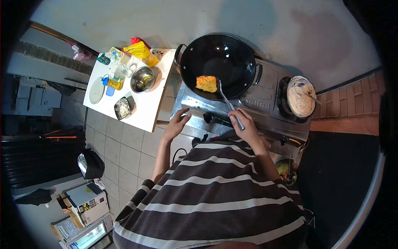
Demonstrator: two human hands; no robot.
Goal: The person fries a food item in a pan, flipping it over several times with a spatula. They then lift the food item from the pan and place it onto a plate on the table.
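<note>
My right hand (245,125) is closed round the handle of a metal spatula (226,101), whose far end reaches over the near rim of a black two-handled wok (222,56). A golden-orange fried piece, like an omelette slice (206,83), is at the spatula's head, on the near left side of the wok. The spatula's head is mostly hidden by the piece. My left hand (177,124) hovers before the stove's front left edge, fingers apart and holding nothing. Beneath the wok is a steel gas stove (259,102).
On the right burner sits a round pan of pale mixture (301,101) with a utensil in it. The white table (143,114) at left holds a steel bowl (142,79), an oil bottle (115,84), a plate (97,91), a small dark bowl (123,108) and a yellow packet (141,52).
</note>
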